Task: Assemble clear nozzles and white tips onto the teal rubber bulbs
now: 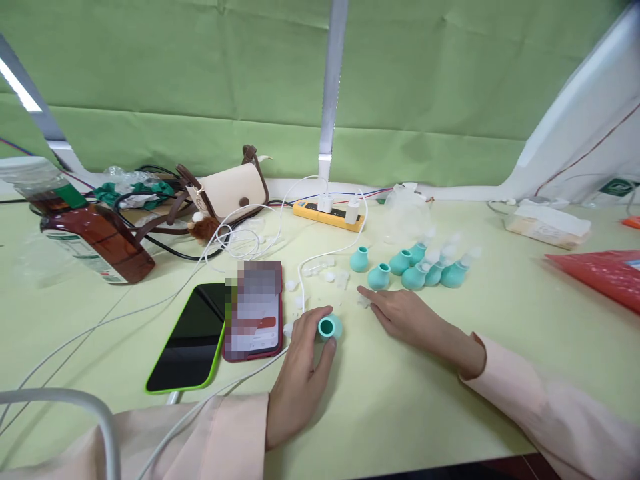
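Observation:
My left hand (303, 373) rests on the table with its thumb and fingers around a teal squeeze bulb (336, 328), whose open round neck faces up toward me. My right hand (407, 319) reaches in from the right with its index finger extended. At its fingertips is a small clear plastic piece (363, 302), partly covered by them. Beyond that hand stand several teal bulbs: the open-necked ones include a bulb (359, 260) and another bulb (379, 277). Others, such as the rightmost bulb (454, 274), have clear tips fitted. Small clear pieces (329, 277) lie scattered between my hands.
Left of my left hand lie a green-cased phone (187, 340) and a red-cased phone (255, 313), with white cables about. Behind are a brown bottle (100, 247), a cream handbag (233, 192), a yellow power strip (320, 215) and a clear bag (407, 213). Red packaging (600, 273) lies right.

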{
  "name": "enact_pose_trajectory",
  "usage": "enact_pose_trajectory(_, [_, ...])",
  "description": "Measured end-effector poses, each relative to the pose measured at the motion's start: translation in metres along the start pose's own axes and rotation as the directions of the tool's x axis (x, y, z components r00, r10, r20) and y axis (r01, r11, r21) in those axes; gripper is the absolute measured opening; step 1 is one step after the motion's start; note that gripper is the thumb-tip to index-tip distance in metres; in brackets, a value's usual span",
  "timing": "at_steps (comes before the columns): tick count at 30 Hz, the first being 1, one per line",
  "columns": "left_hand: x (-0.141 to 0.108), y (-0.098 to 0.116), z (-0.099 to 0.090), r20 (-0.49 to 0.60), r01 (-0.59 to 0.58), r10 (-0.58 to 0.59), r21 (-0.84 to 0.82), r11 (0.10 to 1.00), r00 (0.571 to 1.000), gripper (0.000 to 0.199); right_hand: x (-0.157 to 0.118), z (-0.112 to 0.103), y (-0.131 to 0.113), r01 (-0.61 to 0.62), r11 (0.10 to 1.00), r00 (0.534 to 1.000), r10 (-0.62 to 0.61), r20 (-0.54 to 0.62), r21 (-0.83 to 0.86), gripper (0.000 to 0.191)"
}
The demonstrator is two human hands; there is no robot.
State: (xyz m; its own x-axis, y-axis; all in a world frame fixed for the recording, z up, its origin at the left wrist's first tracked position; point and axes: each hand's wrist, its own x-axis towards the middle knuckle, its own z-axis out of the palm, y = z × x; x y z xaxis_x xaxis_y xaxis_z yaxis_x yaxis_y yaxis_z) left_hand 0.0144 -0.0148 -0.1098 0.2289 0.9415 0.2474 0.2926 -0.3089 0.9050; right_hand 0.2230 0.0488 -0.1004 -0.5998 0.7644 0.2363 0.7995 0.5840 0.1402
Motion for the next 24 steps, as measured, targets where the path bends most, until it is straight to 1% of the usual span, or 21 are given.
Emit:
enact_pose_trajectory(4, [0.0, -0.001, 0.0, 0.005, 0.029, -0.029, 0.007, 1.0, 1.0, 0.036, 0.001, -0.001, -0.002, -0.012, 1.0, 1.0, 0.013, -0.005, 0.022, 0.029])
enact_pose_trajectory(7, [0.0, -0.002, 0.0, 0.026, 0.022, -0.023, 0.027, 0.999, 0.999, 0.04, 0.0, -0.004, -0.005, -0.009, 0.999, 1.0, 0.009, -0.015, 0.05, 0.028])
enact_pose_trajectory(8, [0.0, -0.002, 0.0, 0.035, 0.014, -0.015, 0.031, 0.999, 0.999, 0.041, 0.0, -0.005, -0.008, -0.002, 0.996, 0.999, 0.005, -0.031, 0.086, 0.029])
enact_pose_trajectory(10, [0.0, -0.002, 0.0, 0.043, -0.011, 0.01, 0.036, 0.999, 0.999, 0.043, -0.001, -0.007, -0.013, 0.023, 0.971, 0.994, 0.004, -0.112, 0.239, 0.029])
enact_pose_trajectory(12, [-0.001, 0.0, 0.0, 0.032, -0.054, 0.053, 0.029, 0.998, 0.998, 0.044, -0.002, -0.011, -0.02, 0.067, 0.891, 0.966, 0.056, -0.254, 0.45, 0.029])
enact_pose_trajectory(13, [-0.002, 0.002, 0.0, 0.013, -0.083, 0.083, 0.023, 0.996, 0.996, 0.043, -0.003, -0.013, -0.024, 0.091, 0.83, 0.943, 0.106, -0.315, 0.55, 0.028])
enact_pose_trajectory(14, [-0.003, 0.003, -0.001, -0.012, -0.117, 0.117, 0.017, 0.993, 0.993, 0.042, -0.004, -0.016, -0.029, 0.109, 0.761, 0.924, 0.161, -0.348, 0.64, 0.028])
enact_pose_trajectory(15, [-0.004, 0.005, -0.001, -0.039, -0.156, 0.157, 0.013, 0.988, 0.987, 0.04, -0.006, -0.02, -0.034, 0.118, 0.674, 0.913, 0.215, -0.347, 0.729, 0.028])
enact_pose_trajectory(16, [-0.005, 0.006, -0.001, -0.062, -0.198, 0.199, 0.013, 0.98, 0.978, 0.038, -0.007, -0.025, -0.038, 0.117, 0.565, 0.916, 0.256, -0.308, 0.817, 0.028])
enact_pose_trajectory(17, [-0.007, 0.007, -0.002, -0.08, -0.241, 0.241, 0.014, 0.97, 0.967, 0.036, -0.009, -0.029, -0.043, 0.1, 0.429, 0.935, 0.269, -0.232, 0.898, 0.029])
enact_pose_trajectory(18, [-0.009, 0.008, -0.002, -0.088, -0.277, 0.278, 0.013, 0.961, 0.957, 0.035, -0.01, -0.033, -0.047, 0.059, 0.272, 0.959, 0.25, -0.13, 0.96, 0.028])
enact_pose_trajectory(19, [-0.01, 0.009, -0.003, -0.084, -0.307, 0.306, 0.008, 0.952, 0.948, 0.035, -0.012, -0.036, -0.05, 0.001, 0.113, 0.979, 0.202, -0.024, 0.994, 0.028])
enact_pose_trajectory(20, [-0.012, 0.009, -0.003, -0.07, -0.33, 0.328, -0.006, 0.944, 0.942, 0.035, -0.013, -0.039, -0.052, -0.071, -0.03, 0.989, 0.13, 0.074, 0.997, 0.027])
enact_pose_trajectory(21, [-0.014, 0.009, -0.003, -0.048, -0.339, 0.338, -0.028, 0.94, 0.94, 0.034, -0.014, -0.04, -0.054, -0.144, -0.148, 0.987, 0.054, 0.153, 0.978, 0.027])
enact_pose_trajectory(22, [-0.015, 0.009, -0.004, -0.026, -0.332, 0.331, -0.051, 0.942, 0.943, 0.033, -0.015, -0.04, -0.055, -0.21, -0.238, 0.977, -0.018, 0.212, 0.948, 0.026])
enact_pose_trajectory(23, [-0.016, 0.009, -0.004, -0.001, -0.305, 0.306, -0.073, 0.949, 0.952, 0.032, -0.015, -0.039, -0.055, -0.265, -0.3, 0.964, -0.077, 0.254, 0.916, 0.026])
enact_pose_trajectory(24, [-0.017, 0.009, -0.004, 0.03, -0.261, 0.265, -0.088, 0.961, 0.964, 0.031, -0.015, -0.038, -0.056, -0.308, -0.337, 0.951, -0.123, 0.283, 0.89, 0.026])
